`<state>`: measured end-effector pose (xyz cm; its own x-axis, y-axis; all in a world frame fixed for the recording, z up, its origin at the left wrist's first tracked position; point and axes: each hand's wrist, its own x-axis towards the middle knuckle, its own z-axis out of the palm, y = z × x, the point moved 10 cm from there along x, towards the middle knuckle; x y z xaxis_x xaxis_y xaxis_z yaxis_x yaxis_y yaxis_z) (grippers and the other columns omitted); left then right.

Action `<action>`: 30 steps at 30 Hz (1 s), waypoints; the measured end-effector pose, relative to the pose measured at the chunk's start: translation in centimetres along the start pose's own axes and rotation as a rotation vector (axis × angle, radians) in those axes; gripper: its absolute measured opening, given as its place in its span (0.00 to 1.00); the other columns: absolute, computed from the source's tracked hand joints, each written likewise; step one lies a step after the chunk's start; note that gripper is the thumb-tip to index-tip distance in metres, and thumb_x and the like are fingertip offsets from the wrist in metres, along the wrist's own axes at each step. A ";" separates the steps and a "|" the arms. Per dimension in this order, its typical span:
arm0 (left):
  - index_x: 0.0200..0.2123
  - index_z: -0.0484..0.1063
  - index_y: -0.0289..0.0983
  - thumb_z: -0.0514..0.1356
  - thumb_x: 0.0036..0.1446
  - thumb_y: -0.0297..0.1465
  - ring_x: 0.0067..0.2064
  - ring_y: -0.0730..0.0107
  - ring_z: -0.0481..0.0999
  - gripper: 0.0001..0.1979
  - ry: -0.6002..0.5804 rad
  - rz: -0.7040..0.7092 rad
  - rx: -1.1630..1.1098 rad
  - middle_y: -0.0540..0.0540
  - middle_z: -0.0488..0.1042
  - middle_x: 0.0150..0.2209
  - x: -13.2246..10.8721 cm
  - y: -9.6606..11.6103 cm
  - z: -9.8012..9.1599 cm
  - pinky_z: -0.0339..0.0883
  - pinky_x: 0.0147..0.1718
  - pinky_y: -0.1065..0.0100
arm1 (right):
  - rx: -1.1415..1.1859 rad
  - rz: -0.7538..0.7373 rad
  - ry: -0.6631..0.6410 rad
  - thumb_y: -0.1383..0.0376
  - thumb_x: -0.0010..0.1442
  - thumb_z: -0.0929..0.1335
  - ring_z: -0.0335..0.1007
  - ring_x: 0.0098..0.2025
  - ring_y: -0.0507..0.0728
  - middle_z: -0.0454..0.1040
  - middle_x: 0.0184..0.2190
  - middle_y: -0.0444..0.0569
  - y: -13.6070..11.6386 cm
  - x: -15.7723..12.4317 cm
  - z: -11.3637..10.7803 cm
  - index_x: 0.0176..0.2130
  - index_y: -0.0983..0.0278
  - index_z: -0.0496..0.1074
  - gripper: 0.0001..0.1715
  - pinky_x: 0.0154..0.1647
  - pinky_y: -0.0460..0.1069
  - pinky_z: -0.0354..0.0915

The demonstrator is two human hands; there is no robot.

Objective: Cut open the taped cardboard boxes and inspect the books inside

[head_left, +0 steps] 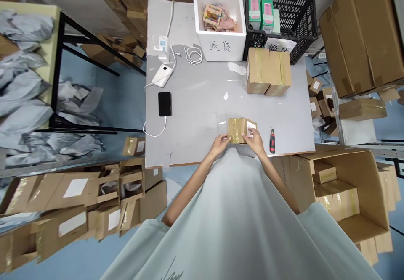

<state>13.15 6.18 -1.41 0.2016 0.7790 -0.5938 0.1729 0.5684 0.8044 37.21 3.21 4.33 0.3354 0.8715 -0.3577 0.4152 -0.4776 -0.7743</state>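
A small cardboard box [236, 129] with yellowish tape across it lies near the front edge of the grey table [202, 99]. My left hand [220, 144] grips its lower left corner with thumb and fingertips. On the other side, my right hand [253, 140] has its fingers closed on the box's right end, over a white label [251, 126] that they partly cover. To the right of that hand lies a red and black utility knife [272, 141]. Two larger taped boxes [268, 72] stand side by side farther back.
At the back stand a white foam bin [221, 46] holding small colourful packs and a black crate [298, 23] with green and pink boxes. A black device [164, 104], a white power bank [162, 75] and cables lie left. A large open carton [372, 187] is at right.
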 end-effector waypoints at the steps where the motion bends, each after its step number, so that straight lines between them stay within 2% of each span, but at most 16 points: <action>1: 0.47 0.83 0.38 0.70 0.61 0.43 0.55 0.50 0.87 0.17 0.012 0.008 -0.003 0.37 0.88 0.52 -0.1 0.2 -0.2 0.80 0.62 0.48 | -0.008 0.012 -0.005 0.38 0.61 0.78 0.83 0.61 0.71 0.81 0.64 0.63 -0.2 0.0 0.2 0.61 0.61 0.79 0.41 0.64 0.65 0.79; 4: 0.48 0.84 0.39 0.69 0.62 0.41 0.57 0.51 0.87 0.15 0.060 0.046 -0.004 0.39 0.88 0.54 -0.9 0.9 -1.3 0.77 0.64 0.51 | 0.026 0.016 -0.047 0.41 0.62 0.78 0.84 0.59 0.70 0.83 0.61 0.61 -0.3 0.2 1.2 0.61 0.60 0.76 0.39 0.64 0.65 0.79; 8: 0.50 0.84 0.39 0.67 0.64 0.39 0.56 0.52 0.88 0.15 0.104 0.081 0.027 0.40 0.88 0.54 -2.0 1.5 -2.5 0.79 0.62 0.53 | 0.045 -0.003 -0.086 0.42 0.64 0.77 0.85 0.56 0.67 0.84 0.60 0.59 -0.1 0.6 2.2 0.60 0.59 0.75 0.35 0.60 0.62 0.80; 13: 0.54 0.84 0.38 0.67 0.66 0.37 0.58 0.52 0.87 0.17 0.092 0.075 0.054 0.39 0.87 0.57 -2.3 1.5 -2.5 0.79 0.64 0.53 | -0.085 -0.033 -0.068 0.44 0.63 0.77 0.83 0.55 0.67 0.83 0.58 0.59 0.3 1.6 2.7 0.59 0.60 0.75 0.34 0.61 0.61 0.79; 17: 0.57 0.83 0.37 0.65 0.67 0.37 0.59 0.53 0.86 0.18 0.075 0.062 0.060 0.38 0.86 0.61 -1.8 0.8 -2.3 0.78 0.64 0.54 | -0.111 -0.048 -0.084 0.47 0.64 0.77 0.83 0.54 0.67 0.83 0.58 0.59 0.7 2.3 2.6 0.63 0.61 0.75 0.36 0.62 0.61 0.78; 20: 0.56 0.83 0.36 0.66 0.65 0.35 0.60 0.52 0.86 0.18 0.075 0.001 0.076 0.37 0.85 0.61 -0.9 -0.6 -2.2 0.76 0.67 0.53 | -0.108 -0.059 -0.089 0.48 0.64 0.76 0.83 0.54 0.67 0.82 0.60 0.60 0.9 2.5 1.8 0.69 0.61 0.73 0.40 0.63 0.63 0.78; 24: 0.54 0.83 0.36 0.68 0.61 0.35 0.60 0.47 0.86 0.19 0.090 -0.074 0.099 0.33 0.85 0.60 0.9 -2.5 -2.4 0.75 0.67 0.48 | -0.126 -0.059 -0.037 0.49 0.67 0.75 0.82 0.56 0.69 0.79 0.65 0.65 1.4 2.3 -0.5 0.72 0.63 0.71 0.41 0.64 0.64 0.78; 27: 0.55 0.81 0.35 0.70 0.59 0.36 0.64 0.43 0.84 0.22 0.092 -0.113 0.114 0.29 0.83 0.62 2.3 -3.4 -2.3 0.74 0.68 0.47 | -0.142 -0.071 0.016 0.51 0.70 0.71 0.81 0.59 0.70 0.78 0.67 0.67 2.0 2.3 -2.5 0.70 0.65 0.73 0.37 0.67 0.67 0.76; 30: 0.56 0.80 0.36 0.71 0.58 0.36 0.68 0.44 0.81 0.24 0.069 -0.128 0.121 0.29 0.82 0.64 3.5 -3.7 -1.3 0.71 0.70 0.48 | -0.159 -0.087 0.089 0.55 0.73 0.66 0.77 0.68 0.70 0.79 0.67 0.65 2.6 2.3 -4.4 0.66 0.64 0.77 0.30 0.76 0.68 0.68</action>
<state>12.00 7.18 -6.45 0.1045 0.7208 -0.6853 0.3081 0.6317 0.7114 42.74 3.44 3.76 0.3631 0.9004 -0.2398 0.5718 -0.4185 -0.7056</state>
